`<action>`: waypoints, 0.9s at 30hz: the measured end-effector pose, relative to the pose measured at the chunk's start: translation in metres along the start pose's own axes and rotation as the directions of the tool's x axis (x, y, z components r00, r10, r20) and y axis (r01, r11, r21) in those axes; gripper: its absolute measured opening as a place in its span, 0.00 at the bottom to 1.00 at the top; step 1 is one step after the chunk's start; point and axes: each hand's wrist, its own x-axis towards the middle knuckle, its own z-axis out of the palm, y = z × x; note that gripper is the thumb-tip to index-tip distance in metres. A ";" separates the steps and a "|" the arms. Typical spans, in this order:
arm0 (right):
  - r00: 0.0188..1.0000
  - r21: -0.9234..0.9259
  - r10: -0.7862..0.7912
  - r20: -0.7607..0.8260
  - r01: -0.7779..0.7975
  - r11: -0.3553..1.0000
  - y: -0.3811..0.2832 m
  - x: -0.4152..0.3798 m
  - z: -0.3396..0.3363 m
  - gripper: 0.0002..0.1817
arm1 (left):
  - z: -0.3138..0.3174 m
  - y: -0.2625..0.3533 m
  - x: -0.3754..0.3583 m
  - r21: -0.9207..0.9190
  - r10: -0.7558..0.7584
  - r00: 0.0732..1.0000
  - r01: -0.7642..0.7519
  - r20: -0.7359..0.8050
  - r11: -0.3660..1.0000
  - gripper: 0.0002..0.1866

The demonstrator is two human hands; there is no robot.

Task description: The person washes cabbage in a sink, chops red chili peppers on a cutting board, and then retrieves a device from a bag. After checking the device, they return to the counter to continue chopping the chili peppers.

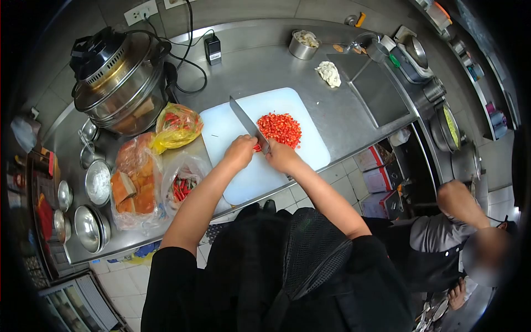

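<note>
A white cutting board [243,182] lies on the steel counter. On its right half sits a heap of chopped red chili [280,130]. My right hand [281,156] is closed round the handle of a kitchen knife [245,120], whose broad blade points away from me and to the left, beside the heap. My left hand [239,152] has its fingers bent together on the board, left of the blade, with red chili [256,148] at the fingertips. How much chili those fingers hold is hidden. A clear bag of whole red chilies [183,187] rests left of the board.
A yellow-tinted bag [176,127], bagged orange-brown blocks [135,191] and metal bowls [88,228] crowd the left. A large glass-sided cooker [119,83] stands behind them. A white cloth-like lump [328,73] lies near the sink [381,94]. Another person [437,240] stands at right.
</note>
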 end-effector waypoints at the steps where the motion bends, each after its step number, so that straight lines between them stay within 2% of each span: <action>1: 1.000 0.004 0.004 -0.007 -0.004 1.000 -0.001 -0.002 0.001 0.17 | 0.001 0.000 -0.003 0.005 0.014 1.000 -0.014 0.000 1.000 0.06; 7: 0.999 -0.028 -0.043 -0.002 0.043 0.999 -0.012 0.002 -0.019 0.18 | 0.001 -0.001 0.000 0.004 -0.005 1.000 0.005 0.011 1.000 0.05; 9: 0.974 0.022 0.097 0.204 -0.103 0.994 -0.043 -0.012 -0.060 0.18 | 0.005 -0.001 0.001 0.010 -0.009 1.000 0.009 -0.014 1.000 0.05; 11: 0.974 0.007 0.077 0.213 -0.080 0.997 -0.040 -0.011 -0.056 0.18 | 0.009 -0.002 0.000 0.011 -0.018 0.999 0.018 -0.031 1.000 0.05; 13: 0.986 0.008 0.102 0.133 -0.104 0.995 -0.040 -0.018 -0.043 0.17 | 0.010 -0.004 0.000 0.001 0.006 0.997 -0.006 -0.071 1.000 0.05; 14: 0.961 -0.190 -0.215 -0.177 0.181 0.965 0.014 0.009 0.014 0.17 | 0.009 -0.003 0.000 0.001 0.007 0.997 -0.007 -0.072 1.000 0.05; 15: 0.960 -0.194 -0.216 -0.178 0.181 0.964 0.013 0.011 0.008 0.17 | 0.009 -0.003 0.001 0.015 -0.008 0.999 0.008 -0.050 1.000 0.05; 17: 0.997 -0.030 -0.062 0.045 0.064 0.998 -0.001 0.010 -0.017 0.18 | 0.011 -0.003 -0.001 0.031 -0.025 0.999 0.025 -0.021 0.999 0.05; 18: 0.975 0.059 0.077 0.209 -0.091 0.994 -0.033 -0.008 -0.050 0.18 | 0.011 -0.004 -0.001 0.028 -0.008 0.999 0.009 -0.034 1.000 0.05; 21: 0.965 0.012 0.137 0.225 -0.143 0.990 -0.044 -0.019 -0.050 0.16 | 0.013 -0.007 0.001 0.012 0.003 0.997 -0.002 -0.071 1.000 0.05; 22: 0.961 -0.163 -0.224 -0.164 0.198 0.967 0.008 0.003 0.008 0.15 | 0.013 -0.007 0.000 0.006 0.007 0.996 -0.006 -0.092 1.000 0.05; 23: 0.961 -0.166 -0.222 -0.166 0.194 0.967 0.006 0.002 0.003 0.15 | 0.012 -0.005 0.000 0.003 0.010 0.996 -0.010 -0.092 1.000 0.05; 25: 0.997 0.074 -0.038 0.073 0.032 0.997 -0.006 0.005 -0.017 0.19 | 0.006 -0.003 0.000 -0.008 0.006 0.999 -0.007 -0.051 1.000 0.04; 26: 0.990 0.020 -0.020 0.141 0.017 1.000 -0.010 0.009 -0.026 0.20 | 0.009 -0.004 -0.003 -0.006 0.008 0.999 -0.008 -0.041 1.000 0.04; 27: 0.990 0.021 -0.022 0.139 0.019 1.000 -0.014 0.006 -0.031 0.20 | 0.010 -0.006 -0.001 -0.013 0.019 0.997 -0.020 -0.073 1.000 0.05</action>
